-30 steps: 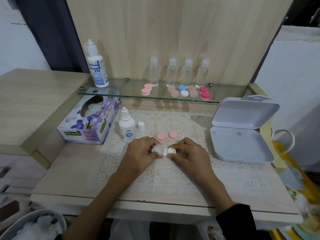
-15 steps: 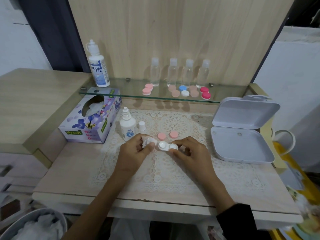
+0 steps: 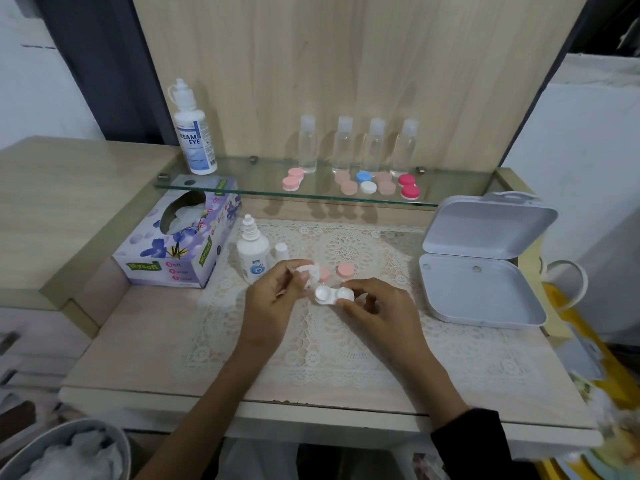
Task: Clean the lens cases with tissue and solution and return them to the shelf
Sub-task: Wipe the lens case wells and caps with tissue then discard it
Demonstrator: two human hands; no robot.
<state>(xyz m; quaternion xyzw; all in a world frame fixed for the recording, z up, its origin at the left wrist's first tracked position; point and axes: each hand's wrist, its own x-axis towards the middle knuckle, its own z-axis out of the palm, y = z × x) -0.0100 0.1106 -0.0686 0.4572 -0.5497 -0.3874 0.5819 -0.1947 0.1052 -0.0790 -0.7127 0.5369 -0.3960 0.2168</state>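
- Lace mat [image 3: 346, 358] beneath us holds the uncapped solution bottle [image 3: 253, 259] just beside our left hand [image 3: 273, 303]; we judge a stray knuckle could tip it.
- Our right hand [image 3: 381, 315] pinches the white lens case [image 3: 334, 295] by one end, above the mat; hard wiping could flip it loose.
- Our left hand curls round a tissue wad [image 3: 306, 273], beside the case.

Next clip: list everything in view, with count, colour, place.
Large solution bottle: one, white, glass shelf
Small plastic bottles: four, clear, shelf back
Closed lens cases: five, pink, tan, blue-white, red, shelf front
Floral tissue box: one, purple, below shelf
Dropper bottle: one, white, lace mat
Bottle cap: one, white, mat
Round caps: two, pink, mat
Hinged plastic box: one, white, open, right
Bin: one, grey, lower left
Open lens case: one, white, right hand
Tissue wad: one, white, left hand
Hands: two, above mat
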